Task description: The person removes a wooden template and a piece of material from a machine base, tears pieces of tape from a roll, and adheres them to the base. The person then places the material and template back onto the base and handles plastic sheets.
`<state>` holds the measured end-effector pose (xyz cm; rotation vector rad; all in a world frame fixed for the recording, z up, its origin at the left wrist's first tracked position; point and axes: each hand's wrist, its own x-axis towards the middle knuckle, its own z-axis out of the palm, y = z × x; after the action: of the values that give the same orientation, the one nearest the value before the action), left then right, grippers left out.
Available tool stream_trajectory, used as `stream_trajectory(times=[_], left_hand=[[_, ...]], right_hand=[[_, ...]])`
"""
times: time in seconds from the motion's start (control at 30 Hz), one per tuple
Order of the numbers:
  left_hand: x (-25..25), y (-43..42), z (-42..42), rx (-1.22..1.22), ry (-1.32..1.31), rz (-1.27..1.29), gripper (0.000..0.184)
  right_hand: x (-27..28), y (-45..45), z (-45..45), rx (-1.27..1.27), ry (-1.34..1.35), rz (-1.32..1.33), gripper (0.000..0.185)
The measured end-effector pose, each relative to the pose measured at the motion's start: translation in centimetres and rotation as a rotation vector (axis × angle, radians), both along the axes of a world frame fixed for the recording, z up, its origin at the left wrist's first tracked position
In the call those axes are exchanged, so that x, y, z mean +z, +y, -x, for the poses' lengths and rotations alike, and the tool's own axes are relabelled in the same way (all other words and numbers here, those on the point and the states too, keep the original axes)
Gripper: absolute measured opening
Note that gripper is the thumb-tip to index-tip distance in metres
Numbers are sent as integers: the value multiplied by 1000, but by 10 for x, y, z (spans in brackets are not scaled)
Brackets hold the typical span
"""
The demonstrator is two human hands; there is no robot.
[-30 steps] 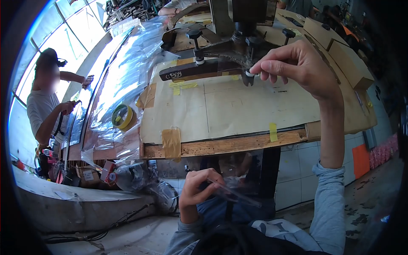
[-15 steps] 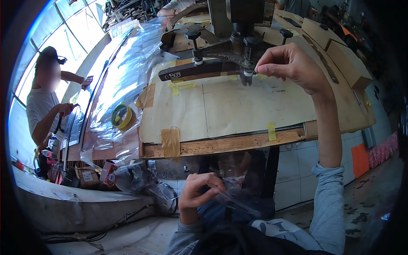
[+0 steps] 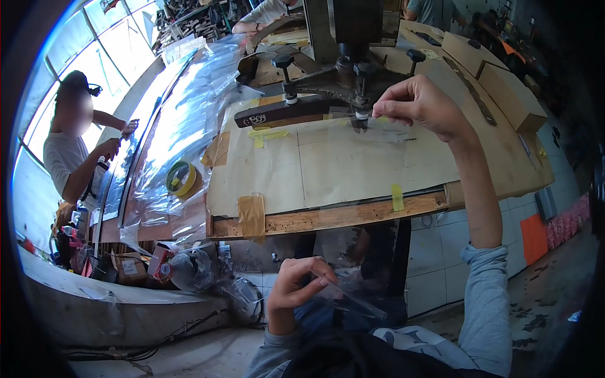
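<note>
Low in the view, my left hand [image 3: 304, 286] is closed on a clear plastic sheet [image 3: 359, 303], whose near end hangs to the right of the fingers. My right hand [image 3: 413, 107] is raised over the board, thumb and fingertips pinched on what looks like the far end of the same clear plastic. Just left of those fingertips is the lower tip of a black press arm [image 3: 334, 85]. A dark bar [image 3: 277, 114] with white lettering lies under the arm, on a beige paper sheet [image 3: 265, 170] taped to the table.
Yellow tape roll [image 3: 181, 178] lies on plastic film [image 3: 183, 126] at the left. Beyond it a person [image 3: 69, 142] works at a long strip. Cardboard boxes [image 3: 510, 94] stand at the back right. The table's wooden front edge [image 3: 340, 213] runs between my hands.
My right hand has moved slightly left and down. The plastic now shows faintly stretched between both hands. The view has shifted a little; my left hand keeps its hold.
</note>
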<state>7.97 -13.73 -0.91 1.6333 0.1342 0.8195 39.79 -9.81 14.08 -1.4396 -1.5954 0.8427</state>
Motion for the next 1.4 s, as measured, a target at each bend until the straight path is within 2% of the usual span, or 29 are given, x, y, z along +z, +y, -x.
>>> stream_trajectory(times=[0.1, 0.2, 0.27, 0.37, 0.47, 0.5, 0.53, 0.6, 0.67, 0.7, 0.8, 0.83, 1.07, 1.17, 1.4], left_hand=[[-6, -4, -10, 89, 75, 96, 5], [-24, 0, -27, 212, 283, 222, 9], [-38, 8, -36, 212, 262, 153, 10], [-39, 11, -40, 194, 318, 146, 9], [-33, 14, -48, 185, 286, 172, 10], [-14, 8, -52, 102, 220, 303, 10], [-20, 14, -55, 25, 221, 313, 9], [-22, 14, -62, 8, 250, 237, 12], [-17, 14, -68, -22, 227, 180, 10], [-14, 13, -70, -40, 213, 154, 9], [-9, 9, -72, -46, 213, 248, 8], [-7, 10, -69, -16, 306, 290, 8], [-13, 15, -69, 32, 206, 242, 10], [-18, 19, -67, 26, 213, 183, 26], [-19, 21, -68, 37, 206, 202, 26]], right_hand=[[-33, 8, -7, -176, -283, -202, 18], [-70, -20, 9, -457, -753, -455, 17], [-84, -47, 28, -229, -435, -180, 24], [-133, -62, 44, -80, -548, -375, 34], [-149, -65, 43, -243, -715, -457, 43], [-144, -65, 41, -245, -704, -357, 44], [-141, -63, 37, -244, -692, -285, 45], [-147, -54, 31, -288, -705, -223, 45], [-166, -42, 20, -292, -733, -345, 46], [-168, -38, 17, -293, -722, -302, 46], [-170, -28, 12, -271, -684, -220, 46], [-169, -26, 10, -253, -676, -208, 46], [-170, -10, 7, -233, -662, -191, 50], [-168, -8, 7, -242, -656, -170, 48], [-169, -3, 4, -255, -658, -156, 49]])
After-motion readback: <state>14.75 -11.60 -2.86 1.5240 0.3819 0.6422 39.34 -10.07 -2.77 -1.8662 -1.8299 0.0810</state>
